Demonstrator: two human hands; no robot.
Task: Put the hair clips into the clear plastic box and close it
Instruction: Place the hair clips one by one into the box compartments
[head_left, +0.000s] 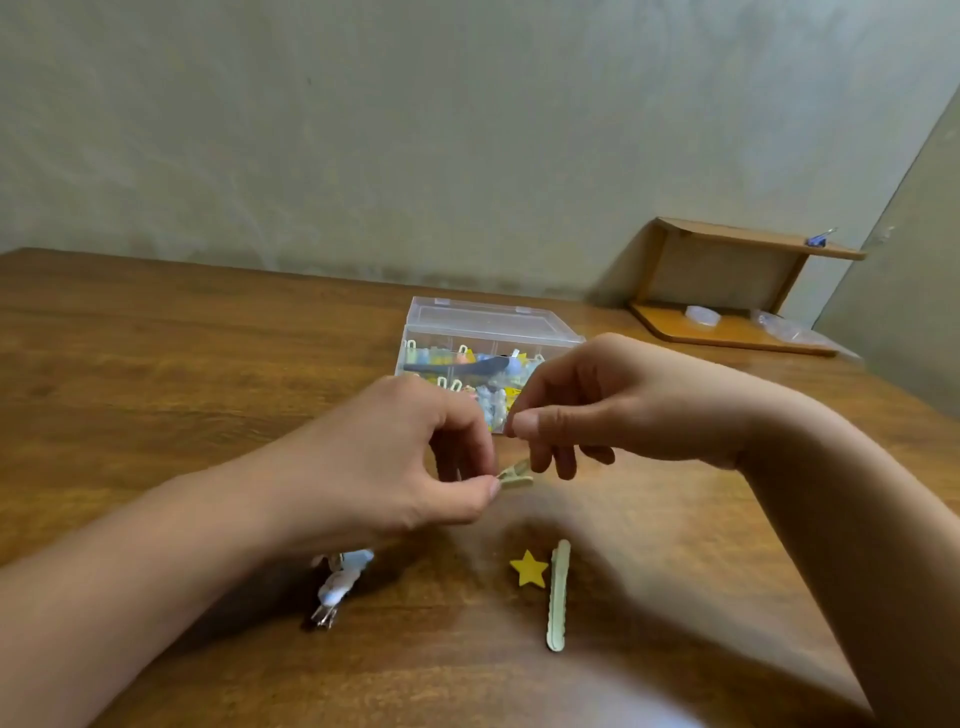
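The clear plastic box (483, 332) stands open on the brown wooden table (156, 364), lid tipped back toward the wall, its near edge and part of its jumble of small coloured clips hidden behind both hands; the single pieces inside are too small to tell apart, save one dark long clip lying across them. Just in front of it, the left hand (395, 462) pinches a small pale yellow-green hair clip (515, 474) between thumb and forefinger, most of the clip covered by the fingers. The right hand (602, 405) has thumb and forefinger pressed together just above that clip; whether they pinch anything cannot be told. Nearer the person lie a long pale green hair clip (558, 597), a yellow star-shaped clip (529, 567) beside it, and a blue-and-white metal clip (337, 587) partly under the left forearm.
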